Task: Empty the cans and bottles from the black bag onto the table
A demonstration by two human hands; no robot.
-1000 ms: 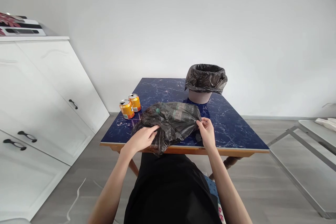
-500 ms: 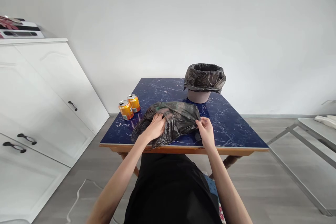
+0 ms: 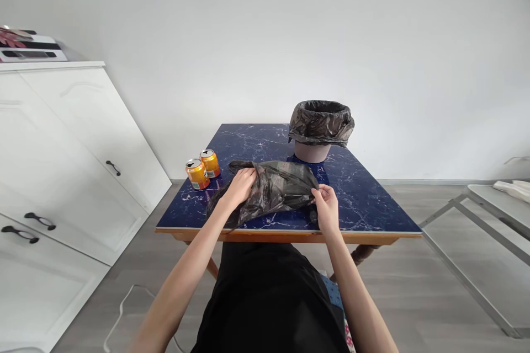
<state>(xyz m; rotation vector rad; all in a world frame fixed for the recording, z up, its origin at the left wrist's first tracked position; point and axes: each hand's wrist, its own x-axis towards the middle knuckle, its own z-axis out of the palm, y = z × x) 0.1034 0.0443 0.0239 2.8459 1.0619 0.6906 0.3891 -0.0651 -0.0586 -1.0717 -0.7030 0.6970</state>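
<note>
A crumpled black plastic bag (image 3: 278, 190) with something bulky inside lies on the near part of the blue marbled table (image 3: 364, 198). My left hand (image 3: 239, 186) grips the bag's film at its far left edge. My right hand (image 3: 327, 207) pinches the bag's right edge between thumb and fingers. Faint green and white shapes show through the film; what they are I cannot tell.
Two orange drink cans (image 3: 197, 173) (image 3: 210, 162) stand at the table's left edge. A small bin lined with a black bag (image 3: 321, 129) stands at the back. White cabinets (image 3: 62, 165) line the left wall. A metal-framed table (image 3: 492, 215) is at the right.
My left hand has moved from the bag's near left side up and away to its far left edge, gathering film. The bag now lies flatter and farther from the table's front edge.
</note>
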